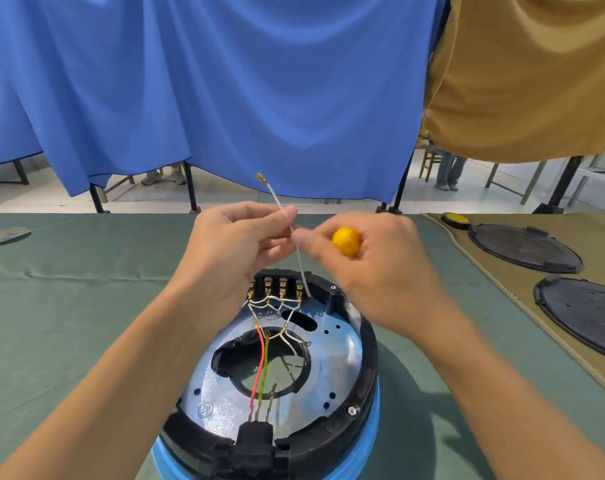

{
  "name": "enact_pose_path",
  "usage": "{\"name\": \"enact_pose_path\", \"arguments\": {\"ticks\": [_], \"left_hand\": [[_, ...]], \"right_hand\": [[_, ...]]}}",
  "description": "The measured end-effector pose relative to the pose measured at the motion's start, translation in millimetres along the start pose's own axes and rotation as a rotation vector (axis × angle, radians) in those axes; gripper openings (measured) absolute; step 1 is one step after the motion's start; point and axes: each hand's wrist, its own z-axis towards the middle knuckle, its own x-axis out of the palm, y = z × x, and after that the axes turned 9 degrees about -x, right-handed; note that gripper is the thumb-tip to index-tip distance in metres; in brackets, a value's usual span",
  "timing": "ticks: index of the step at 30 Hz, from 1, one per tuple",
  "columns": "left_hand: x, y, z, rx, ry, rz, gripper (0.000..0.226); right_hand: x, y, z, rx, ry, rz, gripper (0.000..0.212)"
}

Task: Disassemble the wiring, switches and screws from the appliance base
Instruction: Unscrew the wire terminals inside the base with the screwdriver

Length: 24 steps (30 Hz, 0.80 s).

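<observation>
The appliance base point(342, 344) lies upside down on the green cloth, a round metal plate in a black rim with a blue body below. Several switches point(275, 285) sit in a row at its far edge, joined by white wires point(270, 303). A red wire point(259, 368) and a yellow-green wire point(264, 368) run to the black power socket point(256, 434). My left hand point(231, 247) pinches a loose white wire point(277, 199) whose brass terminal points up. My right hand point(374, 261) grips a yellow-handled screwdriver point(346, 241) and also pinches that wire lower down.
Two black round covers point(523, 249) point(585, 315) lie on a tan cloth at the right. A small yellow-and-black roll point(455, 220) sits at the far right edge. A grey and yellow object point(6, 235) lies far left. Blue and tan drapes hang behind the table.
</observation>
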Motion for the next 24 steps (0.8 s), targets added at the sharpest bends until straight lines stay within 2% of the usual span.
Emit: {"name": "enact_pose_path", "arguments": {"ticks": [2,7,10,14,16,19,22,24], "left_hand": [[0.5,2.4,1.5,0.014,-0.027,-0.027,0.019],[2.4,8.3,4.6,0.009,-0.013,-0.092,0.013],[3.2,11.8,4.0,-0.003,0.028,-0.004,0.025],[-0.2,13.3,7.7,-0.055,-0.014,0.343,0.048],[-10.0,12.1,11.7,-0.013,-0.047,0.728,0.05],[-22.9,12.0,14.2,0.064,0.019,1.241,0.043],[-27.5,16.5,17.6,0.15,0.023,1.536,0.045],[-29.1,19.3,19.7,0.163,0.047,1.592,0.043]], "right_hand": [[4.2,0.8,-1.1,0.046,0.027,-0.025,0.025],[-1.4,-5.6,0.1,0.145,0.024,0.109,0.012],[-7.5,-14.2,2.4,0.169,0.132,0.035,0.015],[-29.8,-46.0,2.7,0.35,0.32,-0.006,0.01],[-42.9,-67.4,-2.9,0.461,0.368,-0.04,0.013],[-54.4,-94.4,-14.0,0.575,0.536,-0.163,0.016],[-52.4,-106.6,-21.7,0.648,0.674,-0.204,0.012],[-46.4,-110.4,-24.3,0.652,0.678,-0.226,0.008]]}}
